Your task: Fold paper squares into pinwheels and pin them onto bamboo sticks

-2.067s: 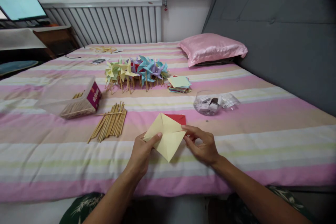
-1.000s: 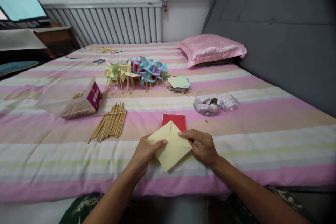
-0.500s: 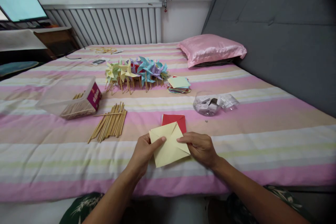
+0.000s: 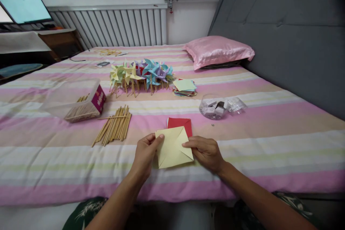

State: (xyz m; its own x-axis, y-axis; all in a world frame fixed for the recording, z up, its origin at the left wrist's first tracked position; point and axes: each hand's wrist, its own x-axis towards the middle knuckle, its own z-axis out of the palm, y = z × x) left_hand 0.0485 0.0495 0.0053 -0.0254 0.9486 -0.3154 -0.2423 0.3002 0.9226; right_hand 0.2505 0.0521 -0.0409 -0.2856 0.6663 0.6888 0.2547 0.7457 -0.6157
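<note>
Pinwheels (image 4: 141,73) mid-bed, sticks (image 4: 113,129) nearer, box (image 4: 74,102) left of sticks, paper stack (image 4: 184,87) right, pillow (image 4: 218,51) beyond

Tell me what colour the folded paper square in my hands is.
Pale yellow; the folded paper square shows best in the head view.

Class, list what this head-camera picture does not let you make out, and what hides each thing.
- Red paper: near part hidden under the yellow paper.
- Left hand fingers: behind the yellow paper.
- Clear jar: contents too small to identify.
- Stick box: label too small to read.
- Screen: cut by the left edge.
</note>
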